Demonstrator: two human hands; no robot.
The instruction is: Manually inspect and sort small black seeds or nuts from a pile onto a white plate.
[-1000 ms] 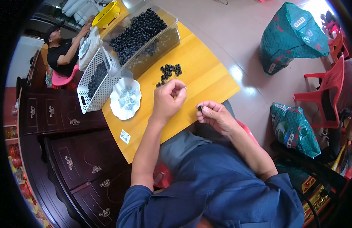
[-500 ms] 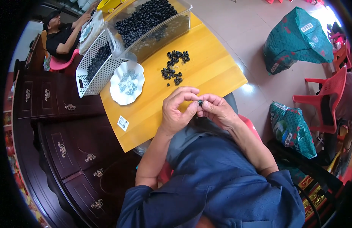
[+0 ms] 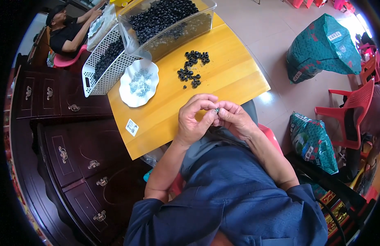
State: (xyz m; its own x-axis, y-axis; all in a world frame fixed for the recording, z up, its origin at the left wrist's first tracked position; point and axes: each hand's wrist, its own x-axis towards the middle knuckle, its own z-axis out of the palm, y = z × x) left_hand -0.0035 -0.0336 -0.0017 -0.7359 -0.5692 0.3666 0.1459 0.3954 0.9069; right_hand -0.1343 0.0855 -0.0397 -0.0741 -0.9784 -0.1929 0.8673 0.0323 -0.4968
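Observation:
Close in front of my body, by the near edge of the yellow wooden table (image 3: 157, 127), my two hands meet fingertip to fingertip. Thumb and forefinger of my left hand (image 3: 195, 119) pinch a small dark part with a pale glint (image 3: 217, 110). My right hand (image 3: 235, 119) grips the same part from the other side; the fingers cover most of it. Beyond the hands lies a loose group of small black ring-shaped parts (image 3: 194, 78). To their left, a white wavy-edged dish (image 3: 152, 91) holds many tiny clear pieces.
A clear bin (image 3: 179, 39) full of black parts stands at the back beside a white perforated basket (image 3: 89, 88). Dark drawers (image 3: 75, 160) flank the table's left. Green bags (image 3: 321, 49) and a red chair (image 3: 356, 106) are on the right. Another person (image 3: 69, 30) sits far left.
The view has shifted slightly, so the table and its things sit a little differently. Both hands stay together on the small part, which shows less of its dark side.

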